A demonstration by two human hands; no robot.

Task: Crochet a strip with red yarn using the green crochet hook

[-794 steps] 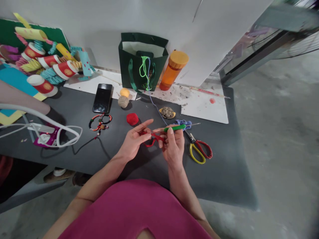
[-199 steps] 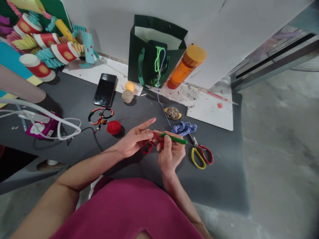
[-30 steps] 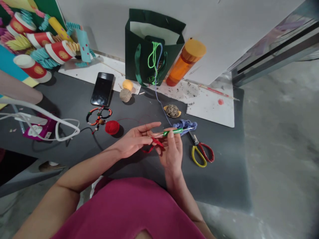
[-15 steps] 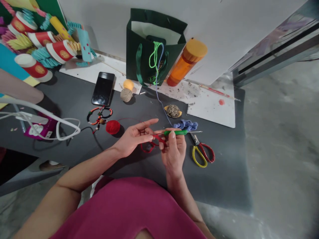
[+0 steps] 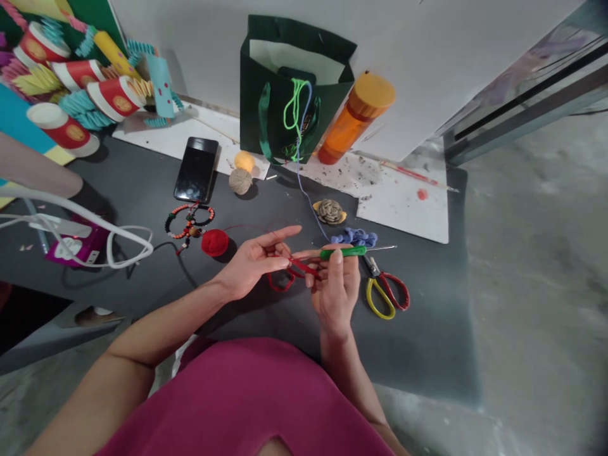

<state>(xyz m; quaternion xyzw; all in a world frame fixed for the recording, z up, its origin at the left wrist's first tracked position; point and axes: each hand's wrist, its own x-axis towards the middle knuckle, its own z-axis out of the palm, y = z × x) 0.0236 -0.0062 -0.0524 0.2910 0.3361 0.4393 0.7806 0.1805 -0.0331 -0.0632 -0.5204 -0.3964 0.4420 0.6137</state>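
Note:
My right hand [image 5: 335, 288] grips a crochet hook [image 5: 342, 253] by its green handle, its metal shaft pointing right. Red yarn [image 5: 303, 266] stretches between my two hands, pinched at its left end by the thumb and fingers of my left hand [image 5: 254, 263]. The left index finger is held out straight. A loop of the same red yarn hangs below, near the table. To the left lies a red yarn ball [image 5: 215, 242], with a thin strand running toward my left hand. Just beyond my right hand is a bundle of blue crocheted yarn [image 5: 355, 238].
Scissors [image 5: 386, 294] with yellow and red handles lie right of my hand. A crocheted flower [image 5: 330, 212], a phone [image 5: 196, 170], beaded bracelets [image 5: 190, 221] and small yarn balls [image 5: 241, 180] are farther back. A green paper bag [image 5: 289, 95] and an orange bottle [image 5: 356, 118] stand by the wall.
My right hand has moved slightly right with the crochet hook, and the red yarn between my hands is drawn out longer. My left hand has stayed nearly in place.

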